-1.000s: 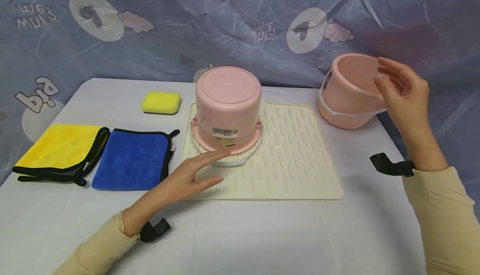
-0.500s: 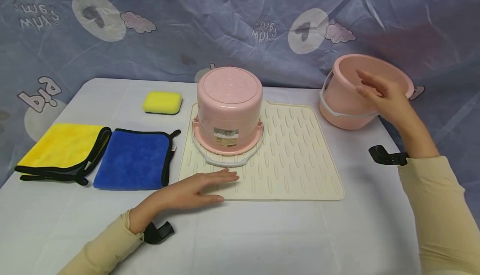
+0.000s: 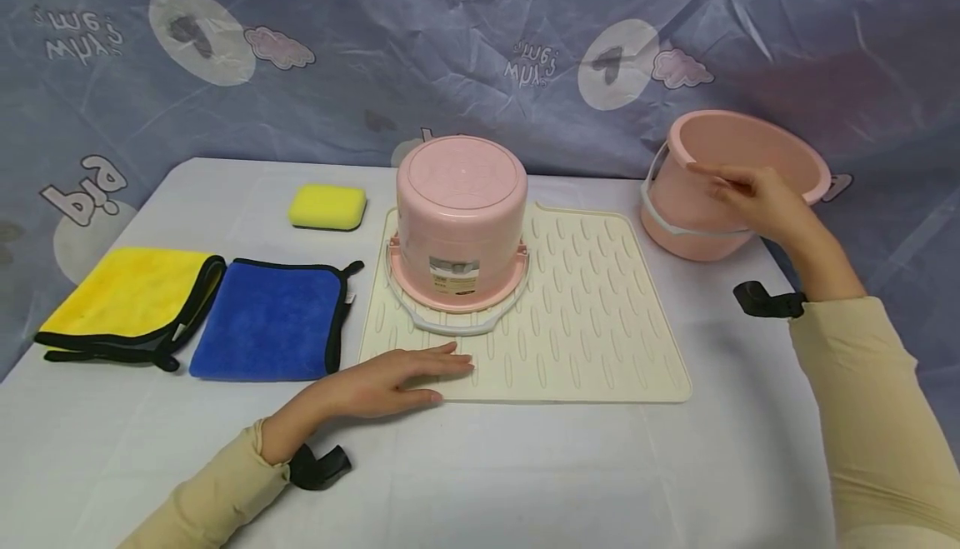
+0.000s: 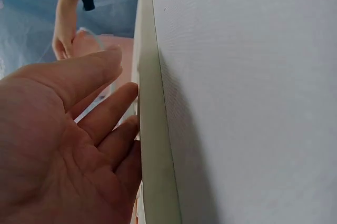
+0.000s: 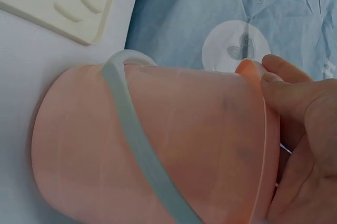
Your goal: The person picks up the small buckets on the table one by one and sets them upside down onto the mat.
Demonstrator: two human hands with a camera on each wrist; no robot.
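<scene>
My right hand (image 3: 776, 203) is at the near rim of an upright pink bucket (image 3: 697, 216) on the right of the table. In the right wrist view the thumb and index finger (image 5: 284, 69) pinch the rim of this bucket, whose grey handle (image 5: 142, 145) hangs down its side. My left hand (image 3: 386, 381) lies with extended fingers at the near left edge of a cream ribbed mat (image 3: 600, 324). On the mat, just beyond that hand, a second pink bucket (image 3: 461, 199) stands upside down, its grey handle (image 3: 453, 329) lying around its front.
To the left lie a folded yellow cloth (image 3: 127, 291) and a folded blue cloth (image 3: 266, 320), both black-edged. A yellow sponge (image 3: 327, 206) sits farther back. Behind the white table (image 3: 525, 474) hangs a grey-blue printed sheet (image 3: 450, 49).
My right hand has moved left and down to the bucket's near rim, its fingers closing there. My left hand has lowered from beside the upside-down bucket's handle to the mat's front edge.
</scene>
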